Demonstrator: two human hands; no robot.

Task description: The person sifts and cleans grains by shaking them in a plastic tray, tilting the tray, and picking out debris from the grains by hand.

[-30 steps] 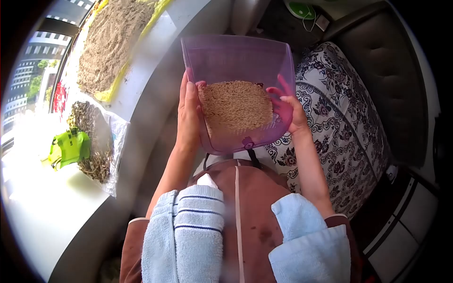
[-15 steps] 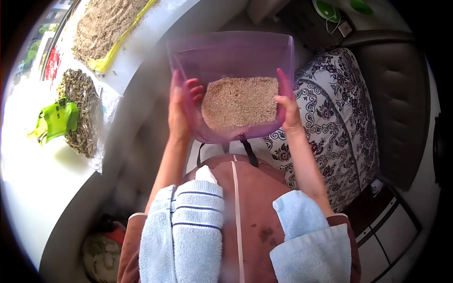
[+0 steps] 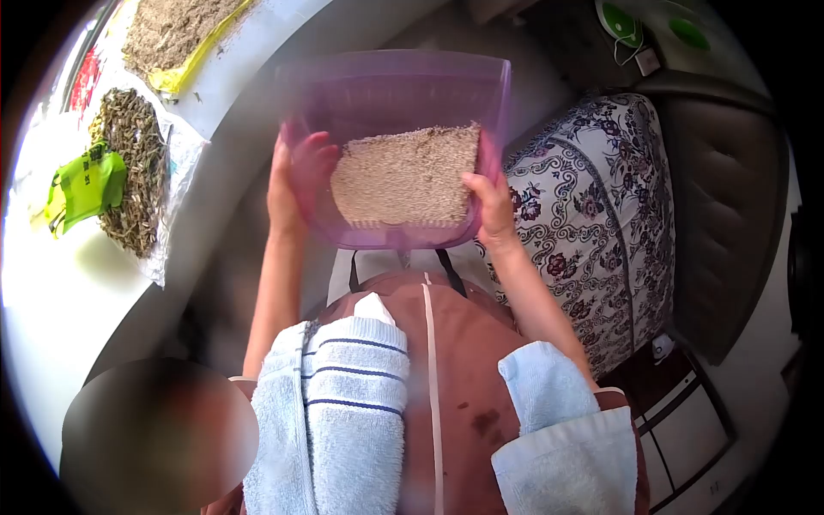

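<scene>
A translucent purple plastic bin point(image 3: 390, 90) is held up in front of my body, tilted so that its inside faces me. Small beige grains point(image 3: 403, 176) lie heaped against its lower part. My left hand point(image 3: 300, 172) grips the left wall, with some fingers seen through the plastic or over it. On the opposite side, my right hand point(image 3: 491, 202) is closed on the right wall, its thumb reaching inside beside the grains. The exact kind of grain is too fine to tell.
On the white ledge point(image 3: 94, 296) at left lie a plastic bag of dried plant pieces point(image 3: 133, 180), a green packet point(image 3: 86, 184) and a yellow-edged sheet with brown grains point(image 3: 176, 39). A patterned cloth-covered seat point(image 3: 592, 215) stands at right. A blurred round patch covers the lower left.
Both hands have moved the bin slightly left and up in view. Inside, the grains have shifted, and their upper edge now slopes up to the right.
</scene>
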